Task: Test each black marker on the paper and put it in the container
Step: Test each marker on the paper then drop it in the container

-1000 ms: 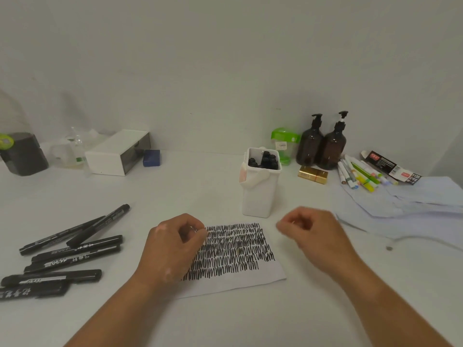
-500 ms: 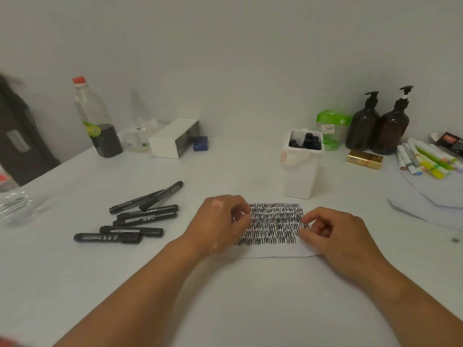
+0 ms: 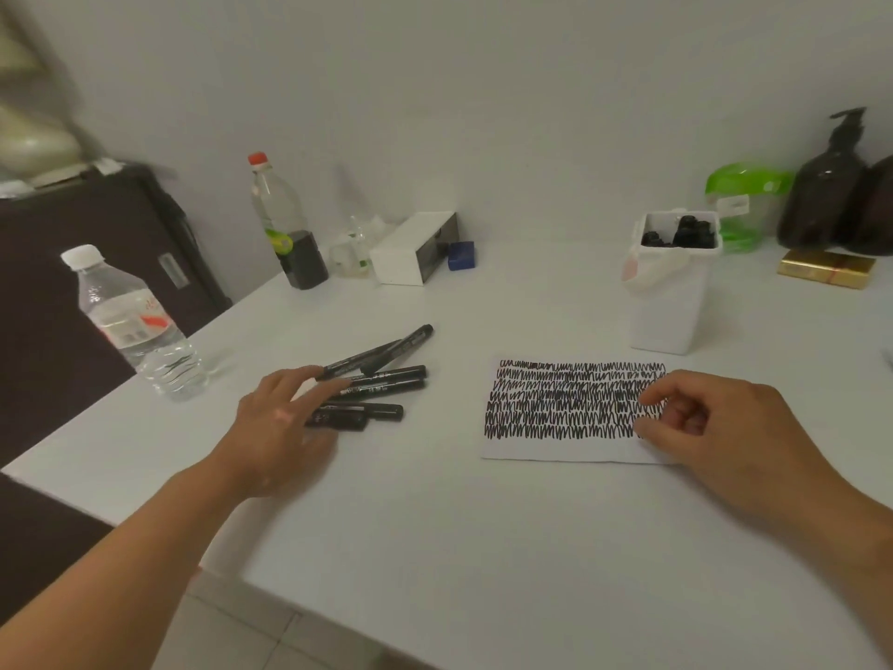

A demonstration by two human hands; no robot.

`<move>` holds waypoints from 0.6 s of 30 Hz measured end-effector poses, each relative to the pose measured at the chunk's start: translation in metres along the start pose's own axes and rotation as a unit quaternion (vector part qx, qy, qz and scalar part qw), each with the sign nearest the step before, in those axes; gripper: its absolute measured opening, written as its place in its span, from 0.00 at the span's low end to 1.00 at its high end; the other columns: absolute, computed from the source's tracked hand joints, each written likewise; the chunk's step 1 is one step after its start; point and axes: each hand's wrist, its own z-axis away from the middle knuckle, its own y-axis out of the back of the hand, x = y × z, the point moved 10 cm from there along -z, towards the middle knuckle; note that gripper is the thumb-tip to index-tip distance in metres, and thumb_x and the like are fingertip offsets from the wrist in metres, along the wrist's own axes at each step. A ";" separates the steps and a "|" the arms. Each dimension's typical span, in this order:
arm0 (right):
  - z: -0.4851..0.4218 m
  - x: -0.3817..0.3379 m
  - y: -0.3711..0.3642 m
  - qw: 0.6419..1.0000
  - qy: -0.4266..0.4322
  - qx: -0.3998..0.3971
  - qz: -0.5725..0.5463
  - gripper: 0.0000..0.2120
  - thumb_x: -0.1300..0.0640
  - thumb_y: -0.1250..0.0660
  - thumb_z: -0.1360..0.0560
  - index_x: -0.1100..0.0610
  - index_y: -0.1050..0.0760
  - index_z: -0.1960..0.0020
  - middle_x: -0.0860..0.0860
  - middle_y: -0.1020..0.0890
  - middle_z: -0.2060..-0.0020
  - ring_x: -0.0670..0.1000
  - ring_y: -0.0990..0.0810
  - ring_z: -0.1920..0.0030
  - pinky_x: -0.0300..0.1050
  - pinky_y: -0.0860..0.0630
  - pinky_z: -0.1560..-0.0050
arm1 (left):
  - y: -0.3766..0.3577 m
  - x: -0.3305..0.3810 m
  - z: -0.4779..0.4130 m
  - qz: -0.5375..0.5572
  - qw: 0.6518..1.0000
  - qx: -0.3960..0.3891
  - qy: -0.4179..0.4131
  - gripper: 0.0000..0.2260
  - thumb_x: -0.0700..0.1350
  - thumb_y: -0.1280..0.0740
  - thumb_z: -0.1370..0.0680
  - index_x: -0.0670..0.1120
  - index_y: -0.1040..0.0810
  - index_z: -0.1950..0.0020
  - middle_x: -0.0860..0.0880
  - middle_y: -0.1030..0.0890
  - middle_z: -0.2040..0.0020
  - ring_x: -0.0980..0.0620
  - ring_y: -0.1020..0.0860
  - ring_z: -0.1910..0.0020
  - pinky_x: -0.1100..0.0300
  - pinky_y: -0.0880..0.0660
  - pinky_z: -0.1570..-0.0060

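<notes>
1. The left hand (image 3: 282, 418) reaches forward from the lower left with the forearm stretched across the table (image 3: 435, 524). The palm faces down and the wrist is nearly straight.
2. Its fingers (image 3: 299, 386) are straight and spread wide, gripping nothing. They lie over the near ends of the loose black markers (image 3: 386, 382), whose caps point away from the palm to the right. Whether the fingers actually touch them is unclear.
3. A clear water bottle (image 3: 135, 331) stands to the left of this hand, beyond the knuckles.
4. The right hand (image 3: 725, 427) comes in from the lower right, palm turned inward, fingers loosely curled.
5. Its forefinger and thumb (image 3: 650, 430) rest on the right end of the scribbled paper (image 3: 555, 449), which extends leftward from them. I cannot tell whether they pinch the edge or only press it.
6. The white container (image 3: 667, 311) stands just past the right hand's fingertips, upright, with stored markers (image 3: 679, 234) showing at its mouth.
</notes>
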 end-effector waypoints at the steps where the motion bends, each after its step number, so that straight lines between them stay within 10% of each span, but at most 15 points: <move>1: 0.001 0.000 0.000 1.000 0.002 0.000 0.000 0.09 0.52 0.21 0.32 0.41 0.19 0.59 0.39 0.19 0.68 0.43 0.22 0.66 0.33 0.29 0.63 | -0.006 -0.003 -0.004 -0.002 1.000 -0.013 0.008 0.31 0.61 0.40 0.27 0.59 0.35 0.23 0.49 0.36 0.23 0.41 0.39 0.25 0.39 0.36 0.32; 8: 0.001 0.003 0.001 1.000 -0.005 0.000 -0.010 0.10 0.51 0.20 0.32 0.39 0.19 0.57 0.40 0.19 0.69 0.44 0.23 0.67 0.32 0.29 0.62 | -0.041 -0.010 -0.062 -0.041 0.991 -0.123 -0.037 0.39 0.78 0.50 0.29 0.69 0.62 0.23 0.51 0.57 0.18 0.43 0.56 0.19 0.38 0.50 0.23; 18: 0.000 0.006 0.001 1.000 -0.015 -0.004 -0.019 0.08 0.51 0.21 0.32 0.41 0.18 0.58 0.41 0.19 0.69 0.44 0.23 0.68 0.33 0.29 0.63 | -0.048 0.064 -0.106 0.057 0.987 -0.097 -0.110 0.38 0.71 0.39 0.26 0.61 0.50 0.20 0.53 0.33 0.24 0.49 0.32 0.29 0.49 0.35 0.28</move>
